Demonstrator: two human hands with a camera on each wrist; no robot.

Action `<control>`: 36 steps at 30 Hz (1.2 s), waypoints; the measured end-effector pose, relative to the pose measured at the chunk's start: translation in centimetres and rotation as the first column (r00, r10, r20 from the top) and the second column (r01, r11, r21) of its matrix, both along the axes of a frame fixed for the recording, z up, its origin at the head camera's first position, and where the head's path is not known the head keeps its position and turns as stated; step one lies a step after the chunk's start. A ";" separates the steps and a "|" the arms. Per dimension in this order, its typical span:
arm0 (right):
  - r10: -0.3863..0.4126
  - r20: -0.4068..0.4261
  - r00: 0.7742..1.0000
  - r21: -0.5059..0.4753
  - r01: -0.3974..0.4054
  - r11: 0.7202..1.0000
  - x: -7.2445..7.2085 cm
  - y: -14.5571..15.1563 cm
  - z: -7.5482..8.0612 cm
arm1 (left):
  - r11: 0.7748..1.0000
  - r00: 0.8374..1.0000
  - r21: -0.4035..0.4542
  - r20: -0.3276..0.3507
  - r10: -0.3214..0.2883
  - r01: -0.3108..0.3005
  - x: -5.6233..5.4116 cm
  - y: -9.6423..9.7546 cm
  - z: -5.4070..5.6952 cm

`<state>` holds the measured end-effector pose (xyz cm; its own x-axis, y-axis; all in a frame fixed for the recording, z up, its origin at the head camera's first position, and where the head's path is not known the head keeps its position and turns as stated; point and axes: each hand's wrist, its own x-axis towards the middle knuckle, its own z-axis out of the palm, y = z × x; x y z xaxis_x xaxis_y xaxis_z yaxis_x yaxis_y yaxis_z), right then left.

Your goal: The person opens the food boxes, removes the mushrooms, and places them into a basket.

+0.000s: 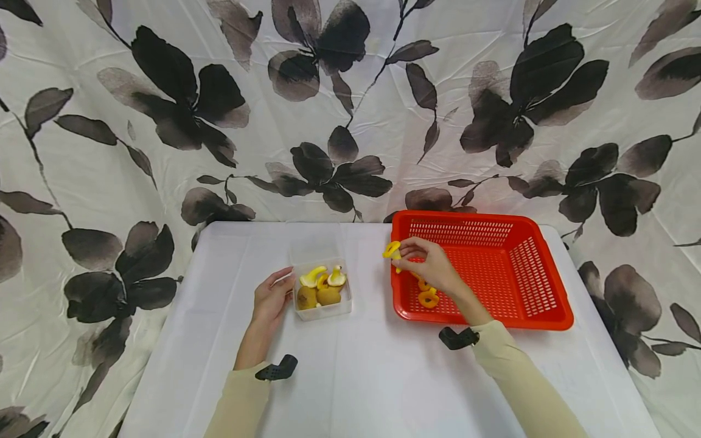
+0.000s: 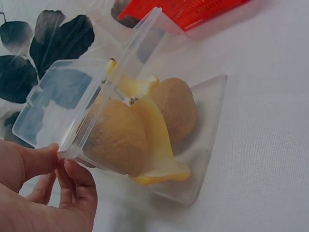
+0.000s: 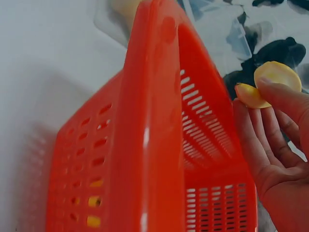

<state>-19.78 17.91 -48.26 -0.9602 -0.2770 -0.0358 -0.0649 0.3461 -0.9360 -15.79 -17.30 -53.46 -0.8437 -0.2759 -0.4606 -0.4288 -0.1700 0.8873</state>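
A clear plastic box (image 1: 323, 312) with its hinged lid (image 2: 58, 101) raised holds brown oval pieces (image 2: 118, 137) and yellow pieces with flared ends (image 2: 157, 140). My left hand (image 1: 272, 296) pinches the box's left side near the hinge with thumb and fingertips. Over the left rim of a red plastic basket (image 1: 526, 319), my right hand (image 1: 429, 263) grips a yellow piece with a round, flared end (image 3: 277, 76) between thumb and fingers. More yellow-orange pieces (image 1: 428, 298) lie at the left inside the basket, partly hidden by my right hand and wrist.
A white cloth (image 1: 350, 377) covers the table under the box and basket. Behind it hangs a white curtain (image 1: 438, 36) printed with dark flowers. The basket's slotted walls rise between the right wrist camera and the box.
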 end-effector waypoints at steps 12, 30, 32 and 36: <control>-0.085 0.007 0.996 0.009 0.085 0.996 0.9 3.8 -1.6 | 1.000 1.000 0.025 -0.011 0.007 -0.006 0.2 0.0 0.0; -0.157 0.046 0.986 0.155 0.149 0.977 2.3 8.5 -4.3 | 1.000 1.000 0.007 -0.012 -0.006 0.006 0.1 0.0 -0.1; -0.158 0.056 0.986 0.180 0.146 0.973 2.2 8.6 -4.3 | 1.000 1.000 0.007 -0.010 -0.006 0.006 0.2 0.0 -0.1; -0.158 0.079 0.984 0.247 0.134 0.960 2.1 8.9 -4.5 | 1.000 1.000 0.016 -0.009 -0.007 0.007 0.2 0.0 -0.2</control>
